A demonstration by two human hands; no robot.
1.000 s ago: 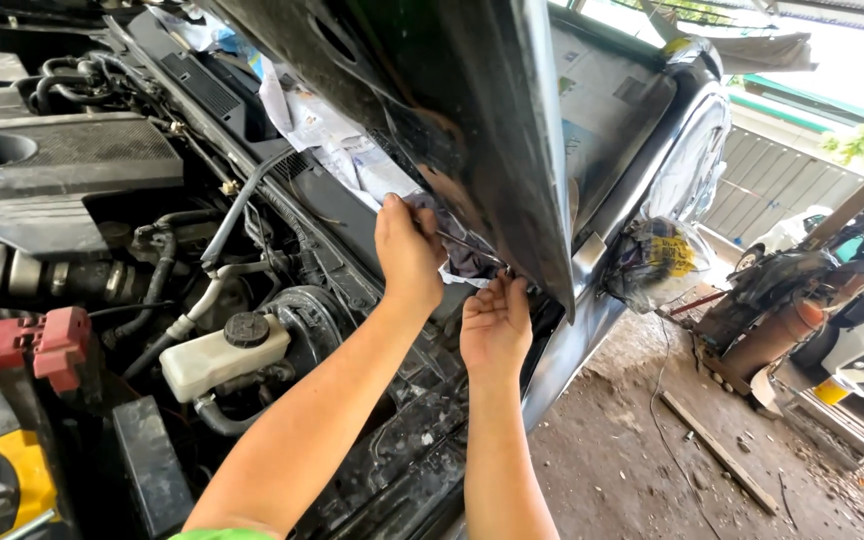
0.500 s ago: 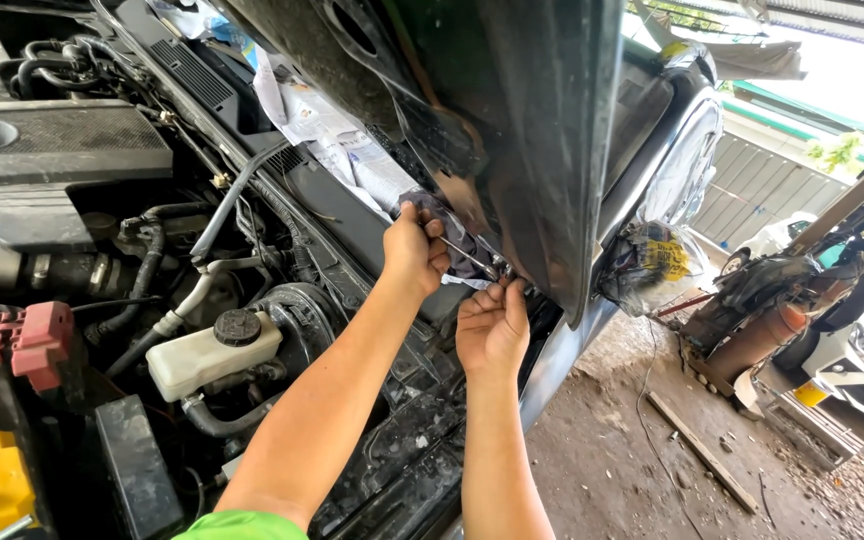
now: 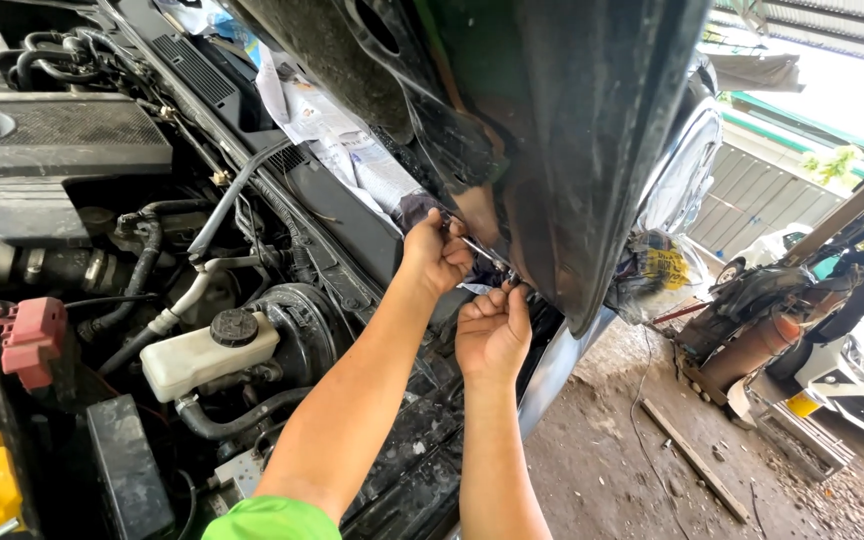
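Both my hands reach up under the raised dark hood (image 3: 552,120) near its hinge side. My left hand (image 3: 434,252) grips the handle end of a thin metal tool (image 3: 482,252), a slim rod that slants down to the right. My right hand (image 3: 492,330) pinches the tool's tip with its fingertips, right at the hood's lower edge. The spot where the tip meets the car is hidden by my fingers and the hood's shadow.
The open engine bay lies to the left: a white fluid reservoir with a black cap (image 3: 207,352), hoses, a red battery-terminal cover (image 3: 14,335). Crumpled paper (image 3: 337,135) lies by the cowl. To the right are dirt floor (image 3: 642,450), a wooden plank and a parked vehicle.
Both hands have shifted slightly down and right along the hood's edge. The thin tool now shows between them, and my right hand's fingers have closed on its tip.
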